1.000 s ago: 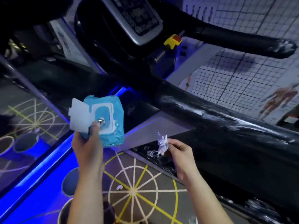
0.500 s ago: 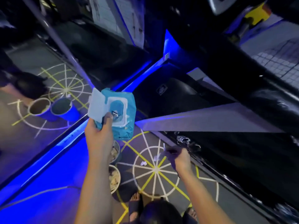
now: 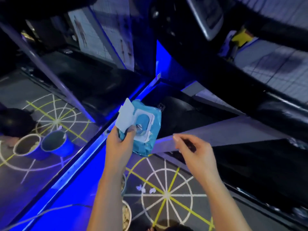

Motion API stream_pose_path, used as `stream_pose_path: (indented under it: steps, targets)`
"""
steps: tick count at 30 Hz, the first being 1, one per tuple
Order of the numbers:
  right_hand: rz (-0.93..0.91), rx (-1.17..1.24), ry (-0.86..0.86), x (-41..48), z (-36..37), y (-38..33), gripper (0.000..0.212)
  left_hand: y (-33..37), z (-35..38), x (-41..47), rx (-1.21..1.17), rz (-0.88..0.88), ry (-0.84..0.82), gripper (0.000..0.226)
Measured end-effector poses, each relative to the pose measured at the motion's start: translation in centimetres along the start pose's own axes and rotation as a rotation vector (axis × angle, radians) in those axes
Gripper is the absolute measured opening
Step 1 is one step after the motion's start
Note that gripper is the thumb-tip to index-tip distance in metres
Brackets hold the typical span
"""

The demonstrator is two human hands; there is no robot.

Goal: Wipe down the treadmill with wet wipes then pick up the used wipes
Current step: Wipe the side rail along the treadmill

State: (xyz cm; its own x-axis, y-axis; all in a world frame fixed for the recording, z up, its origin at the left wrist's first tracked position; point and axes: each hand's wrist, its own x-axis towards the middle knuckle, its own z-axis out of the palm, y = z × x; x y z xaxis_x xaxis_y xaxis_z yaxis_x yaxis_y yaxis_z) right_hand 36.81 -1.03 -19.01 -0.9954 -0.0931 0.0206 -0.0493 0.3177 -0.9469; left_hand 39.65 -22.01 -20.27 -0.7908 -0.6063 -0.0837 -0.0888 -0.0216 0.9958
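Left hand (image 3: 120,145) grips wipes pack (image 3: 150,130) from below, thumb lying at the edge of the opening; flip lid (image 3: 125,116) stands open to the left. Pack is held in the air in front of the treadmill (image 3: 275,114), touching neither it nor the floor (image 3: 183,207).

Right hand (image 3: 198,154) is just beside the pack, fingers (image 3: 176,139) loosely spread, index and thumb stretched towards the opening, nothing in them.

Step in hand, as I judge it: drawing a fresh wipe. Do it well by shifting the left thumb clear of the slot, pinching only the top sheet and pulling it straight out while the left hand holds the pack steady, so one sheet comes, not a clump.

Used wipes (image 3: 140,188): small white scraps on the floor below the hands, not yet gathered.

Containers: two cups (image 3: 126,215) on the floor under the left forearm, the nearer holding pale crumpled stuff; what it is I cannot tell. The pack's slot shows no sheet sticking out
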Motion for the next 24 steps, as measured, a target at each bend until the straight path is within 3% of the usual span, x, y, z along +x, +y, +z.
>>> stream_pose_path:
  steps: [5, 10, 15, 24]
  targets:
    - [-0.262, -0.078, 0.156, -0.3, -2.5, -5.8, 0.01, 2.4, 3.5, -0.8, -0.009, 0.101, -0.271, 0.019]
    - [-0.286, -0.261, 0.286, -1.5, -3.4, -5.8, 0.017, 4.1, 6.8, -2.6, -0.008, 0.158, -0.526, 0.032]
    - [-0.167, -0.287, 0.324, -2.4, -5.2, -5.5, 0.025, 4.3, 8.4, -4.4, -0.028, 0.18, -0.639, 0.044]
    - [-0.136, -0.386, 0.31, -3.6, -6.3, -6.6, 0.01, 4.6, 8.9, -5.7, -0.146, 0.109, -0.676, 0.046]
